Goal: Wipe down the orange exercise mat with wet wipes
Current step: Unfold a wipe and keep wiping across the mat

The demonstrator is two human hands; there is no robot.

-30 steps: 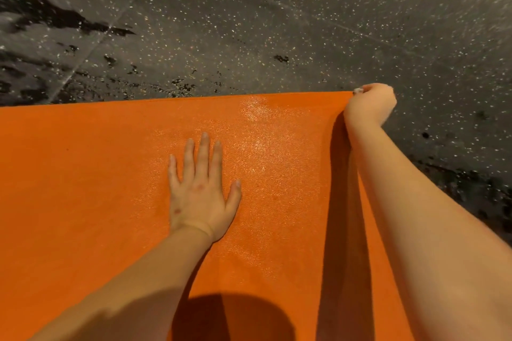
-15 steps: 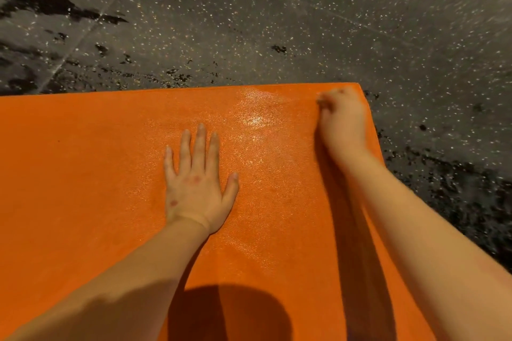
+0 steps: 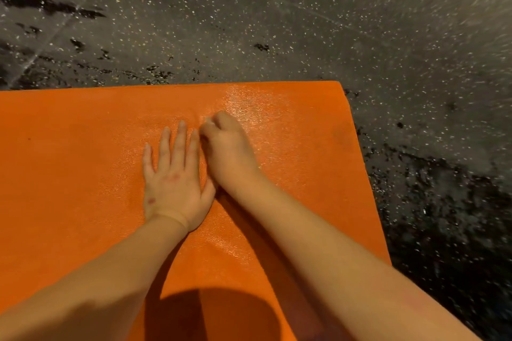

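The orange exercise mat point(image 3: 69, 174) lies flat on the floor and fills the lower left of the view; its far right corner sits near the upper middle. My left hand point(image 3: 174, 177) presses flat on the mat with straight fingers. Right beside it, my right hand point(image 3: 227, 147) rests on the mat with its fingers curled over a wet wipe point(image 3: 209, 125), of which only a pale bit shows under the fingertips. The mat surface shines wet around and beyond the right hand.
Dark speckled rubber floor point(image 3: 277, 22) surrounds the mat on the far and right sides, with black wet patches point(image 3: 443, 216) to the right and at the far left. My head's shadow falls on the near part of the mat.
My right hand has swept left from the mat's far right corner to right beside my left hand. The left hand has stayed pressed in place.
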